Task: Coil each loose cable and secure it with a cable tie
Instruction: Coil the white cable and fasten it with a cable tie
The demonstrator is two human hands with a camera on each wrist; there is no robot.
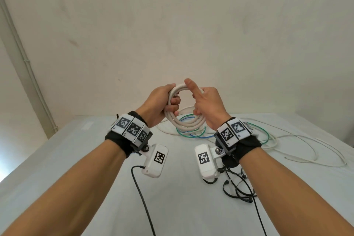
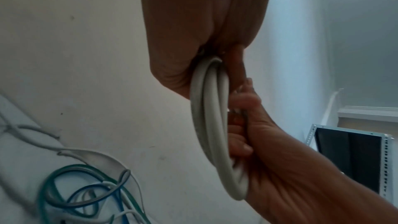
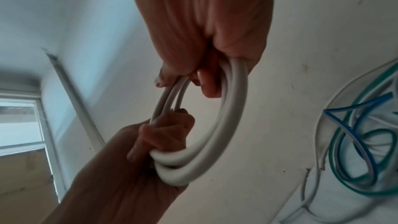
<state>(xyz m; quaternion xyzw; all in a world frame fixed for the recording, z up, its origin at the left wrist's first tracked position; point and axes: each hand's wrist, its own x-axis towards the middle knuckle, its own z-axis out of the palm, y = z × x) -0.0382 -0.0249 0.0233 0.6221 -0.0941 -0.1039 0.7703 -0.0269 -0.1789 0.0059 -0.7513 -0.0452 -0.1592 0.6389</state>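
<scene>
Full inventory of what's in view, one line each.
white cable coil: one, off-white, several loops, held up above the table between both hands
loose cables: a tangle, green, blue and white, on the table behind the coil
thin white cables: count unclear, spread over the table's right side
black cable ties: several, on the table near the right forearm
table: one, white
left hand: grips the coil's left side
right hand: holds the coil's right side, index finger extended

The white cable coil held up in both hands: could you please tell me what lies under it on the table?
Under the white cable coil, loose green, blue and white cables lie tangled on the table. Coil and hands cover part of them.
</scene>
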